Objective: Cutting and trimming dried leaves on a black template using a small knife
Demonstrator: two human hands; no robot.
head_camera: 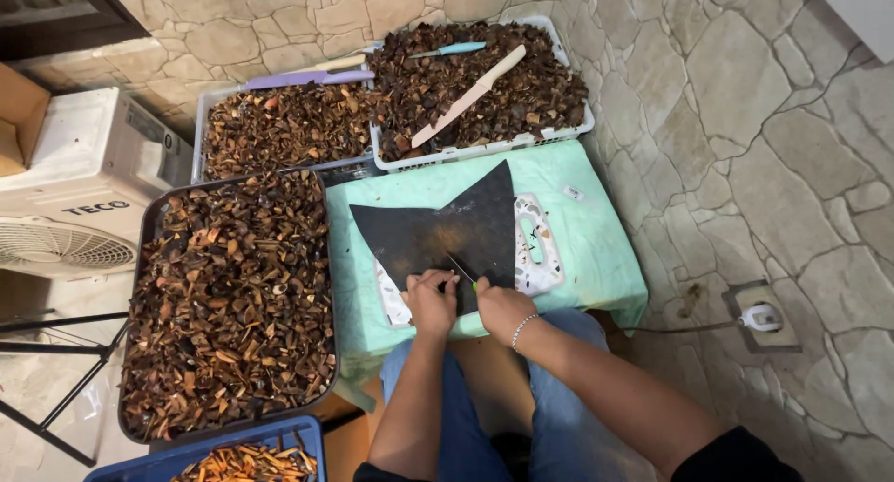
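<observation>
My left hand presses down on a small piece at the near edge of a black mat, fingers curled over it. My right hand, with a bead bracelet at the wrist, grips a knife with a green handle; its blade points away across the mat, right beside my left fingers. The mat lies over a white speckled cutting board on a low table with a mint-green cover. The piece under my left hand is too small to make out.
A dark tray of brown dried pieces sits at left. Two white baskets of the same pieces stand behind, with a pink knife, a teal one and a purple one on top. A blue crate, an air-conditioner unit, stone floor.
</observation>
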